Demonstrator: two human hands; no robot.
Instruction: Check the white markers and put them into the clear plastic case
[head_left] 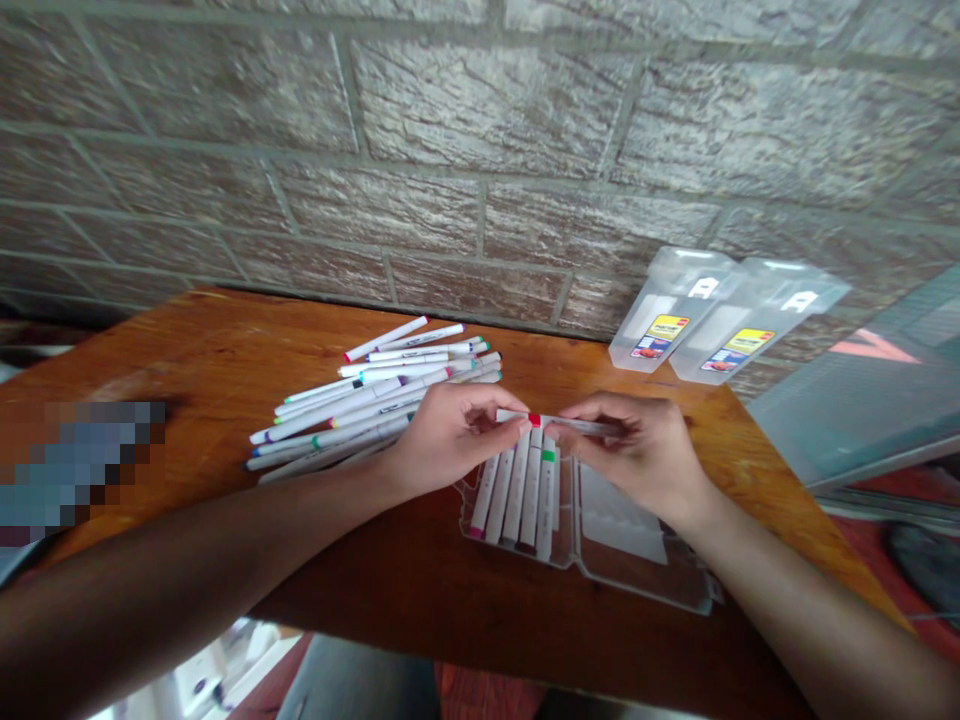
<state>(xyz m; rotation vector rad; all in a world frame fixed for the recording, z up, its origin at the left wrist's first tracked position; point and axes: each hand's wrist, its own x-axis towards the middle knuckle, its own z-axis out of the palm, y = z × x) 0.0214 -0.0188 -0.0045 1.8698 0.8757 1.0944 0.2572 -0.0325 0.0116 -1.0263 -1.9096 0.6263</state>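
Note:
A white marker with a red band (535,421) is held level between my two hands, above an open clear plastic case. My left hand (469,425) pinches its left end, and my right hand (637,440) grips the other end. Beneath them, the left half of the case (568,555) bears several white markers (512,500) lying side by side, one with a green band. A white sheet (622,520) lies in the case's right half. To the left of my left hand, a loose pile of white markers (367,405) with coloured ends spreads over the table.
Two clear plastic containers (649,310) with yellow labels stand at the back right, near the stone-block wall (487,100). A pixelated, blurred-out object (75,470) is on the left of the wooden table (360,570).

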